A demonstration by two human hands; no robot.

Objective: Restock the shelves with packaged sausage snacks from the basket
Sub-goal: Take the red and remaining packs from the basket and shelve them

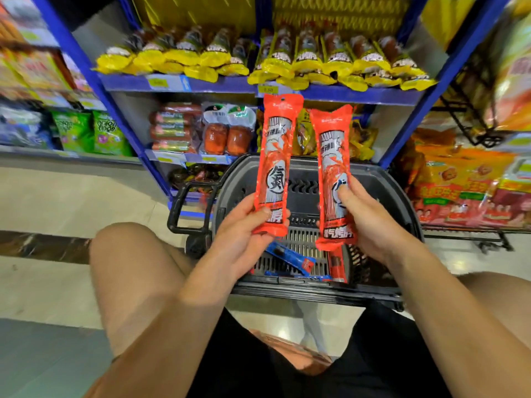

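Head view looks down past bare knees at a dark wheeled basket parked in front of a blue shelf unit. The person has 2 red sausage packs lifted clear of the basket, 1 in each hand, both standing roughly upright with their top ends reaching toward the middle shelf.

The left hand grips the lower end of the left red pack, thumb across the front and fingers curled behind. The right hand holds the right red pack near its lower half, thumb pressed on the printed face, the rest of the fingers wrapped round the back. Neither pack touches a shelf yet, and the 2 packs stand just beside each other without touching.

Judging by what lies in the basket, the job looks far along but not finished: a blue pack and at least 1 more red pack rest on the basket floor, with much of the floor grid bare. The top shelf already carries a full row of yellow-wrapped sausages, and the shelf below holds other sausage goods. Where the red packs belong cannot be told, since the held packs hide the shelf space behind them. Still to do: place these 2, then clear the remaining packs
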